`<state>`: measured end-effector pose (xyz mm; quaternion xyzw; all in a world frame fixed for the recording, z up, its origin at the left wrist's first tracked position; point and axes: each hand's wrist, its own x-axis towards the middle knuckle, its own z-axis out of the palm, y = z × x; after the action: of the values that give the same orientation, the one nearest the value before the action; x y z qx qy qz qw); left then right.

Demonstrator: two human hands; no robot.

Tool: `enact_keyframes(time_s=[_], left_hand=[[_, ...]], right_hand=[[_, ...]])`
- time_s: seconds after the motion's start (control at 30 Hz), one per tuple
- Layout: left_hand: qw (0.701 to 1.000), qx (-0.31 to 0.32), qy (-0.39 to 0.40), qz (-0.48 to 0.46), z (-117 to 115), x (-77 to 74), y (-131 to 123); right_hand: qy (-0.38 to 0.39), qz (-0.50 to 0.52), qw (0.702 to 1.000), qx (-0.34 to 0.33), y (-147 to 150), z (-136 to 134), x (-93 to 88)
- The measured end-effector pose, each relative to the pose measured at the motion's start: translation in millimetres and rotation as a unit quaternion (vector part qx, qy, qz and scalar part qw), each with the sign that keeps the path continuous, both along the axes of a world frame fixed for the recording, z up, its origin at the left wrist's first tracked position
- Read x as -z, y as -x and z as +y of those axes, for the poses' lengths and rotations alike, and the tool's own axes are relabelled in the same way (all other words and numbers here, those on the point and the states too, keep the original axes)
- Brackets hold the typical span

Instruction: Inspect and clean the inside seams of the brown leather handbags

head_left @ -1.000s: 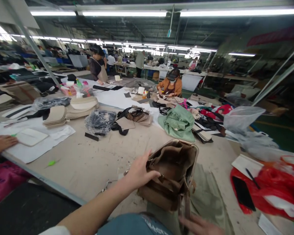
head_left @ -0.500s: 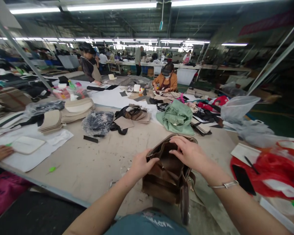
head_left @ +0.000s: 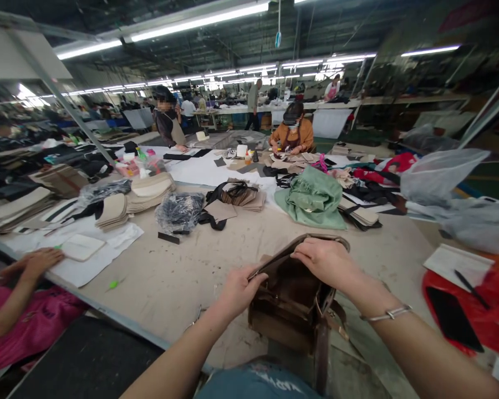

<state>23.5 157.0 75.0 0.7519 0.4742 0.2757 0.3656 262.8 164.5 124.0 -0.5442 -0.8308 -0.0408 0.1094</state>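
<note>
A brown handbag stands on the table in front of me with its mouth open toward me. My left hand pinches the left edge of its opening between thumb and fingers. On the far side, my right hand grips the upper rim, fingers curled over it into the bag. The dark lining shows between my hands, and a brown strap hangs down at the bag's right. A bracelet circles my right wrist.
Beyond the bag lie a green cloth bundle, a plastic-wrapped dark bundle and stacked beige panels. To the right is a black phone on red plastic. At left rests another person's hand; a person in orange works opposite.
My view has swung left, so the scene sits further right. My right hand's fingers have closed onto the far rim, and the person at left shows more of their arms.
</note>
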Motion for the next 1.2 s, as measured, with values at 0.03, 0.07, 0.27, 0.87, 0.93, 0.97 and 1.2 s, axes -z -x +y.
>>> enact_keyframes(time_s=[0.03,0.07,0.27,0.87,0.93,0.97,1.2], left_hand=[[1.0,-0.008,0.003,-0.001,0.2,0.6,-0.1],[1.0,-0.019,0.006,-0.004,1.0,1.5,-0.5],[0.996,-0.062,0.051,-0.041,5.7,7.6,-4.9],[0.991,-0.065,0.069,-0.092,1.5,12.4,-7.6],[0.991,-0.065,0.071,-0.093,1.0,12.0,-7.7],[0.991,-0.066,0.07,-0.093,0.8,11.7,-7.7],[0.99,-0.061,0.083,-0.097,1.8,9.3,-7.0]], right_hand=[[-0.005,0.001,1.0,0.005,0.7,0.7,0.9],[-0.011,0.004,1.0,0.01,1.4,1.6,1.7],[-0.02,0.013,0.999,0.022,3.4,8.3,3.7],[-0.015,0.01,0.999,0.034,8.5,15.1,2.3],[-0.015,0.01,0.999,0.036,8.5,15.0,2.2],[-0.015,0.011,0.999,0.036,8.6,15.0,2.2],[-0.03,0.011,0.999,0.042,10.9,16.6,4.0]])
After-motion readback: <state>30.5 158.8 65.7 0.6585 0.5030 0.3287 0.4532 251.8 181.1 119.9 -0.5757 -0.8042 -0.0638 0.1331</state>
